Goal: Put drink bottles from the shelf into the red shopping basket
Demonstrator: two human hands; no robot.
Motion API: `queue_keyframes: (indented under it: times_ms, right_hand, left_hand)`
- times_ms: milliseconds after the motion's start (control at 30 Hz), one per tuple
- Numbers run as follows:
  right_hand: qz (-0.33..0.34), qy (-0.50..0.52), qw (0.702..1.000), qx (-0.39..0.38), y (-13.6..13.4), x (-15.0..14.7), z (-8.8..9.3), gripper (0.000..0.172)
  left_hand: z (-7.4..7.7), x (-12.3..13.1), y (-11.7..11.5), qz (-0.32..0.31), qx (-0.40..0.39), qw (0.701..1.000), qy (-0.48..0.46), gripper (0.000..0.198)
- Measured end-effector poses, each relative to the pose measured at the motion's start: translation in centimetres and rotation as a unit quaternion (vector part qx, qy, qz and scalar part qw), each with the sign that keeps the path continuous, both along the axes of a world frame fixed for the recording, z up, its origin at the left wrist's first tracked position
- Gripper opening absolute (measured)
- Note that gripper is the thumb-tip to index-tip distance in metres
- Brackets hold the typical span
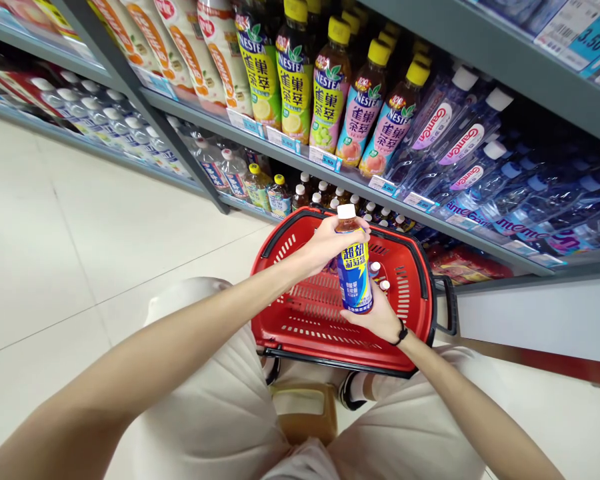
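A drink bottle [356,277] with a blue and yellow label and a white cap is held upright over the red shopping basket [275,327]. My left hand [330,241] wraps round its upper part just below the cap. Under its base and along its lower side, my right hand [377,317] grips it too; a black band circles that wrist. Inside the basket, beside the held bottle, white caps [385,285] of other bottles show; the rest of those is mostly hidden by the held bottle and my hands.
Shelves ahead carry Nestea bottles [293,87], Ganten water bottles [460,150] and white-orange bottles [180,47]. Smaller bottles [279,195] line the lower shelf behind the basket. The basket's black handle [447,307] sticks out right. My knees flank the basket; a brown stool [305,427] is beneath me.
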State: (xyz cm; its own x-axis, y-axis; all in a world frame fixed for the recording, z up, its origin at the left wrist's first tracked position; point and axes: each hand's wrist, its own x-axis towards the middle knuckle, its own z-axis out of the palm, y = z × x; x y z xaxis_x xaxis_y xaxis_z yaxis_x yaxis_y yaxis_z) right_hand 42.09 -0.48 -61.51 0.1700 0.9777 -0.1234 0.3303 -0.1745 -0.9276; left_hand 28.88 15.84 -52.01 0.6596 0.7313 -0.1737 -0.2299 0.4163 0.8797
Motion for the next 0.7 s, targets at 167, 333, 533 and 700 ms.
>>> queue_keyframes:
  times_ms: [167, 333, 533, 700]
  right_hand:
    - [-0.004, -0.033, 0.999, -0.016, 0.0, -0.3, 0.6, 0.081]
    - [-0.006, -0.064, 0.998, -0.020, 0.0, -0.4, 0.9, 0.076]
    - [0.003, -0.069, 0.998, -0.010, 0.1, -0.4, 1.2, 0.073]
    - [0.009, -0.066, 0.998, -0.003, 0.0, -0.4, 1.0, 0.073]
  left_hand:
    - [-0.1, 0.0, 0.0, -0.004, 0.011, 1.000, -0.001, 0.024]
    - [-0.2, 0.0, 0.0, -0.005, 0.010, 1.000, -0.002, 0.023]
    - [-0.2, 0.0, 0.0, -0.007, 0.005, 1.000, -0.001, 0.023]
    - [-0.2, -0.1, 0.0, -0.009, 0.004, 1.000, 0.005, 0.023]
